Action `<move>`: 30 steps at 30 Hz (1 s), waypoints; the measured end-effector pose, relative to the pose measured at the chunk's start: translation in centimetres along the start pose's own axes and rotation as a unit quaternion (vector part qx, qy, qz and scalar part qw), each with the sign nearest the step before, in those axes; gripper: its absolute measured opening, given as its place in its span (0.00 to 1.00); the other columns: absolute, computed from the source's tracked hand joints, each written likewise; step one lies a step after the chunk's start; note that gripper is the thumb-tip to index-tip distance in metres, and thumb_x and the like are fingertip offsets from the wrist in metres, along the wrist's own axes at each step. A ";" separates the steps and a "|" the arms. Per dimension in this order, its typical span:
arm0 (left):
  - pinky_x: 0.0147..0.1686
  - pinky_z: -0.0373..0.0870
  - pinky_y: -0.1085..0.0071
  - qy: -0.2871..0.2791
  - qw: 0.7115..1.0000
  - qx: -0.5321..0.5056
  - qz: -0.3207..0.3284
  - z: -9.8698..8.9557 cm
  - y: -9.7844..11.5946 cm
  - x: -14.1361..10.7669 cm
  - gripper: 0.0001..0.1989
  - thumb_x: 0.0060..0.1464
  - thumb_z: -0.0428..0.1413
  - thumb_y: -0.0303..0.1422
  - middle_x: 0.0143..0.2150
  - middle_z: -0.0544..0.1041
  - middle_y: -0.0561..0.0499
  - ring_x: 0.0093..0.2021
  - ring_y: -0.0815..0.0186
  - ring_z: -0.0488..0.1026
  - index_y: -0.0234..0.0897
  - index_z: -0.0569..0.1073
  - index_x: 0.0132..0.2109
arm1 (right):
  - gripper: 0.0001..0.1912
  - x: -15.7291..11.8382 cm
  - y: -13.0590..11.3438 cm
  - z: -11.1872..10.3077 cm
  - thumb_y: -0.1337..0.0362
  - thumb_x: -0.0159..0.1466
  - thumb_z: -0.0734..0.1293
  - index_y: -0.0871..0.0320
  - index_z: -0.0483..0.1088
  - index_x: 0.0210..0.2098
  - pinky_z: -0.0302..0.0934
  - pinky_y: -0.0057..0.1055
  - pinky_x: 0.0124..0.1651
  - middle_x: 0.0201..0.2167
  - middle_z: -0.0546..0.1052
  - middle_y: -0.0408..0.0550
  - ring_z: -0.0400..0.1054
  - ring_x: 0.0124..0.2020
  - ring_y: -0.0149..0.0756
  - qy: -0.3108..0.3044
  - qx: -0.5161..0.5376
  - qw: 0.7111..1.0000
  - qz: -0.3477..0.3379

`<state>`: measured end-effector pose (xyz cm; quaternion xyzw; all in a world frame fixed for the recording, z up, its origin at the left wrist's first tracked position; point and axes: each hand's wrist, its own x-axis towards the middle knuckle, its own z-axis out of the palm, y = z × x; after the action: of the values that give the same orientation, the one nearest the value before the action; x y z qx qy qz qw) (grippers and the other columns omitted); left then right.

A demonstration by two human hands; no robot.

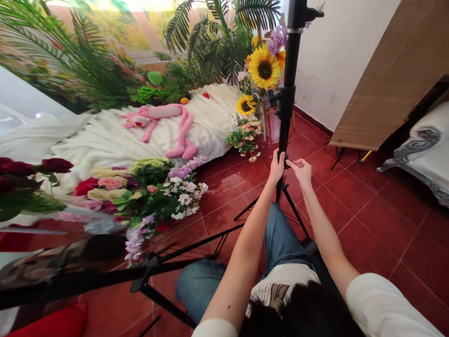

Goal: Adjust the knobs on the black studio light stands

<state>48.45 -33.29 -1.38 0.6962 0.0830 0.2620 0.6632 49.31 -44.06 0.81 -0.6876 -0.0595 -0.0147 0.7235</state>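
Observation:
A black light stand [286,112] rises upright in front of me, its legs spread on the floor. My left hand [277,166] is wrapped round the lower part of its pole. At the pole's right side, my right hand [300,171] has its thumb and fingertips pinched together on a small knob [286,161], which the fingers partly hide. Both hands are at about the same height, just above the joint where the legs meet.
A second black tripod [149,267] lies across the lower left. Flowers [182,192], sunflowers [264,69] and a white fabric-covered platform [94,145] with a pink plush toy [182,126] stand left. A brown panel [379,75] and an ornate sofa [426,140] are right.

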 end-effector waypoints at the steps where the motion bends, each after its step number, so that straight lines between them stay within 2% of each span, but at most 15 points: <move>1: 0.45 0.72 0.72 -0.001 1.000 0.003 0.001 0.0 0.0 0.0 0.23 0.65 0.46 0.50 0.42 0.75 0.50 0.40 0.70 0.74 0.41 0.66 0.57 | 0.25 0.0 0.1 0.1 0.45 0.43 0.78 0.57 0.67 0.24 0.65 0.30 0.31 0.24 0.78 0.46 0.72 0.27 0.36 0.003 0.008 1.000 0.001; 5: 0.46 0.73 0.71 -0.013 1.000 0.025 0.011 -0.6 -0.2 0.5 0.23 0.65 0.47 0.50 0.43 0.77 0.49 0.42 0.68 0.76 0.40 0.67 0.57 | 0.24 0.2 0.5 0.6 0.46 0.44 0.77 0.57 0.67 0.25 0.65 0.29 0.34 0.24 0.78 0.45 0.72 0.28 0.34 0.015 0.016 1.000 -0.007; 10: 0.48 0.73 0.67 -0.026 0.994 0.107 0.021 -1.8 0.2 1.9 0.23 0.62 0.52 0.49 0.46 0.79 0.47 0.44 0.63 0.78 0.40 0.69 0.56 | 0.25 1.1 0.5 1.2 0.43 0.46 0.75 0.57 0.66 0.25 0.64 0.29 0.35 0.23 0.75 0.43 0.70 0.28 0.33 0.027 -0.010 0.999 -0.022; 13: 0.52 0.72 0.64 0.000 0.986 0.163 0.026 -1.9 0.9 2.4 0.21 0.60 0.55 0.48 0.48 0.80 0.45 0.48 0.59 0.78 0.42 0.72 0.55 | 0.25 1.5 0.4 1.5 0.44 0.46 0.75 0.57 0.65 0.25 0.64 0.30 0.36 0.23 0.75 0.43 0.69 0.28 0.33 0.021 -0.007 0.999 -0.025; 16: 0.53 0.72 0.62 0.025 0.987 0.155 0.027 -1.9 1.0 1.5 0.21 0.61 0.55 0.45 0.52 0.79 0.43 0.50 0.58 0.78 0.42 0.71 0.57 | 0.25 1.6 0.3 1.6 0.44 0.45 0.75 0.57 0.66 0.25 0.64 0.30 0.36 0.24 0.75 0.43 0.69 0.28 0.33 0.021 -0.001 0.999 -0.024; 19: 0.51 0.74 0.64 0.028 0.993 0.114 0.003 -3.4 -0.1 -1.5 0.21 0.62 0.53 0.41 0.54 0.77 0.41 0.48 0.62 0.79 0.40 0.69 0.59 | 0.23 1.4 0.3 1.5 0.45 0.47 0.74 0.58 0.67 0.26 0.63 0.29 0.36 0.24 0.75 0.43 0.69 0.28 0.32 0.026 -0.014 0.999 -0.022; 21: 0.50 0.75 0.64 0.034 0.992 0.112 -0.053 -5.7 -1.6 -4.5 0.21 0.59 0.56 0.40 0.53 0.78 0.39 0.48 0.63 0.78 0.37 0.70 0.57 | 0.23 1.2 0.3 1.5 0.46 0.48 0.74 0.58 0.66 0.26 0.63 0.29 0.35 0.23 0.74 0.42 0.68 0.28 0.32 0.031 -0.025 0.999 -0.022; 24: 0.47 0.76 0.63 0.033 0.980 0.097 -0.169 -10.9 -3.9 -10.2 0.18 0.56 0.57 0.40 0.44 0.81 0.43 0.42 0.63 0.79 0.34 0.72 0.49 | 0.21 1.0 0.3 1.5 0.47 0.50 0.74 0.57 0.66 0.26 0.63 0.29 0.36 0.22 0.73 0.42 0.69 0.28 0.33 0.035 -0.040 0.998 -0.021; 27: 0.45 0.77 0.63 0.098 0.952 0.074 -0.282 -17.0 -5.5 -16.5 0.16 0.51 0.60 0.42 0.37 0.81 0.45 0.38 0.62 0.80 0.33 0.74 0.40 | 0.20 0.8 0.2 1.7 0.48 0.52 0.73 0.57 0.66 0.28 0.63 0.30 0.37 0.24 0.74 0.43 0.69 0.29 0.34 0.047 -0.054 0.997 -0.029; 30: 0.41 0.78 0.62 0.173 0.920 0.071 -0.346 -23.2 -5.7 -22.5 0.19 0.47 0.61 0.46 0.34 0.82 0.46 0.33 0.62 0.80 0.34 0.75 0.39 | 0.18 0.5 0.6 2.4 0.50 0.56 0.71 0.57 0.65 0.31 0.65 0.31 0.41 0.29 0.75 0.46 0.70 0.33 0.34 0.087 -0.056 0.994 -0.047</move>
<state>19.69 -22.72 -13.02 0.6135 0.4503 0.1264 0.6363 49.73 -41.64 0.39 -0.7198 -0.0279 -0.1114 0.6847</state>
